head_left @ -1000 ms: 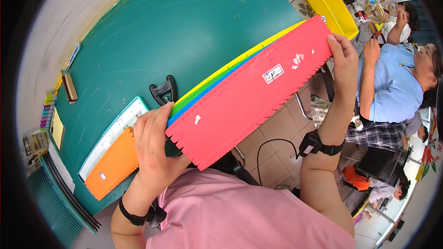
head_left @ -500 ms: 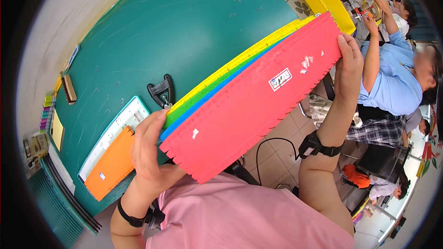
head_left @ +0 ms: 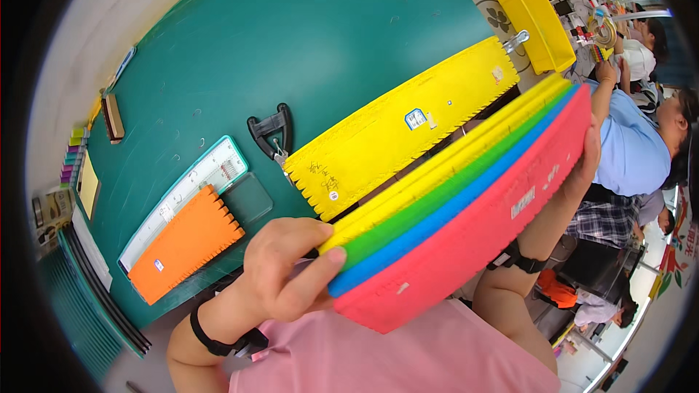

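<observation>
My left hand point(head_left: 291, 266) and my right hand point(head_left: 588, 160) hold a stack of long boards with notched ends between them. From far to near, its layers are yellow point(head_left: 455, 161), green point(head_left: 466, 175), blue point(head_left: 477, 185) and red point(head_left: 466, 247). The left thumb and fingers pinch the left end; the right fingers wrap round the right end, partly hidden. Just beyond the stack, a separate yellow notched board point(head_left: 378, 131) lies along the table's near edge. A black-handled clamp point(head_left: 269, 131) touches its left end, and a silver clip point(head_left: 517, 41) sits at its right end.
On the green table point(head_left: 291, 36) lie an orange notched board point(head_left: 182, 247), a white tray point(head_left: 186, 196) and several small curved pieces. A yellow bin point(head_left: 537, 25) stands at the far right. Co-workers, one in a blue shirt point(head_left: 633, 145), sit to the right.
The stack has come toward me and to the right, off the table edge, and tilted so its layered edges show. The separate yellow board and silver clip are now uncovered.
</observation>
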`<act>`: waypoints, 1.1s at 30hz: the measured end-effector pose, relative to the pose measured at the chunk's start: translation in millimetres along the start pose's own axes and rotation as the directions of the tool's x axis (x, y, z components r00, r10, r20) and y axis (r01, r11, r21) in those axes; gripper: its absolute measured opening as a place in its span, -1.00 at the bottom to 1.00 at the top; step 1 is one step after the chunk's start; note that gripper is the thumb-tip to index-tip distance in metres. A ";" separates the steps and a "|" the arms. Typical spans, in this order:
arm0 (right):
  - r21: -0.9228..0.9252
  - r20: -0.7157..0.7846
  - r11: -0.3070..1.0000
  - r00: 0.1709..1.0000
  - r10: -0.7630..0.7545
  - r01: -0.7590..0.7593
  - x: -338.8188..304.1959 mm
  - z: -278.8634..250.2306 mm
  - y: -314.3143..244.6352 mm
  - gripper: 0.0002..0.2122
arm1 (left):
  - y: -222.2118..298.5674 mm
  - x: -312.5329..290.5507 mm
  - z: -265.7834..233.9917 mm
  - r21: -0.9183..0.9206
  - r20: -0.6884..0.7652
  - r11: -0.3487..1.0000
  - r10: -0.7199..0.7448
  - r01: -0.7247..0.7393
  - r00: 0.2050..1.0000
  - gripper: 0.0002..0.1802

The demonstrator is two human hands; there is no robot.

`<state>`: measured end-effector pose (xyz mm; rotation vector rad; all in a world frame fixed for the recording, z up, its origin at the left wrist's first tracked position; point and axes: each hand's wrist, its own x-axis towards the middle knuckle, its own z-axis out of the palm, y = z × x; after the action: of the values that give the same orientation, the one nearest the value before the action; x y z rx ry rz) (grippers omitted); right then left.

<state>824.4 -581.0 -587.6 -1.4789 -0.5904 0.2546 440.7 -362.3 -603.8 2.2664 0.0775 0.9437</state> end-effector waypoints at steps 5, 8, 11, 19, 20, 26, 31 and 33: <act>-0.061 0.028 0.998 1.000 -0.003 0.005 -10.2 -8.7 -3.8 -0.61 | 4.0 -3.7 7.9 -0.005 0.002 1.000 0.009 -0.009 1.000 -0.57; -0.076 0.024 0.997 1.000 0.003 -0.001 -13.4 -16.8 -11.8 -0.62 | 0.3 -0.6 11.0 -0.026 -0.003 0.999 0.019 -0.019 1.000 -0.56; -0.029 0.033 0.999 0.999 0.022 -0.021 -12.6 -19.6 -7.6 -0.62 | -0.6 -2.8 10.2 -0.015 -0.003 1.000 0.021 -0.021 1.000 -0.56; -0.022 0.059 1.000 0.998 0.019 -0.018 -4.1 -8.0 -4.8 -0.63 | -1.0 -5.6 7.6 0.019 -0.016 1.000 0.009 -0.009 1.000 -0.51; -0.016 0.063 1.000 0.998 0.021 -0.020 -1.4 -5.4 -0.1 -0.63 | -1.2 -6.3 6.3 0.026 -0.007 1.000 0.000 0.000 1.000 -0.46; -0.048 -0.022 0.998 0.999 0.037 -0.038 21.1 24.9 11.1 -0.71 | -13.3 -4.2 -5.6 0.058 0.029 0.995 -0.085 0.083 0.996 -0.24; -0.212 -0.021 0.975 0.998 0.059 -0.062 42.3 56.3 23.2 -0.69 | -24.0 5.5 -12.4 0.177 0.066 0.947 -0.282 0.267 0.957 -0.05; -0.274 -0.041 0.959 0.997 0.062 -0.071 45.4 60.4 31.8 -0.69 | -23.8 6.4 -9.6 0.196 0.065 0.934 -0.315 0.298 0.947 -0.04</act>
<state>837.1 -503.2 -609.8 -1.7710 -0.5671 0.2056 443.7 -336.7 -609.4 2.3731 0.4816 0.6843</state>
